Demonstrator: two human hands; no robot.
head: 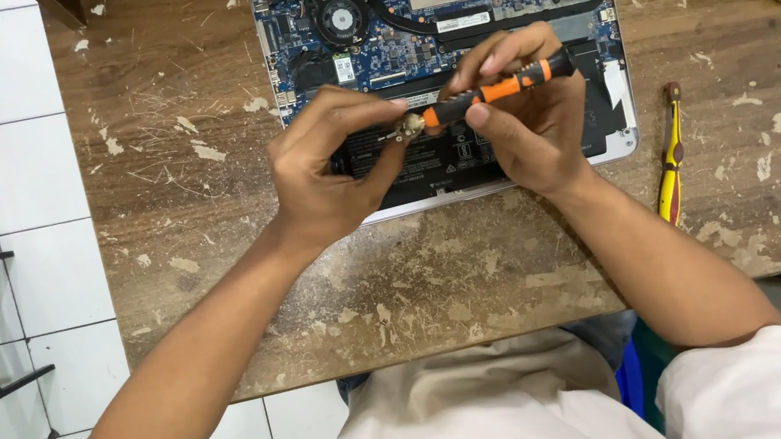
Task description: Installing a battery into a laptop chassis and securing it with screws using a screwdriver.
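Currently: right hand point(528, 128) fingers grip orange-black screwdriver point(494, 91); left hand point(330, 172) fingers pinch its tip over opened laptop point(445, 14). Bit-seating step, judged; next needs steady alignment.

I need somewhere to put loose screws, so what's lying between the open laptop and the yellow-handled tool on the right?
In the head view, only bare, scuffed tabletop separates the laptop from the yellow-handled tool.

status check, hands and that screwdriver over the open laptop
Right hand grips orange-and-black screwdriver. Left hand pinches its tip end. Both above open laptop; nothing between. Yellow tool lies apart, to the right.
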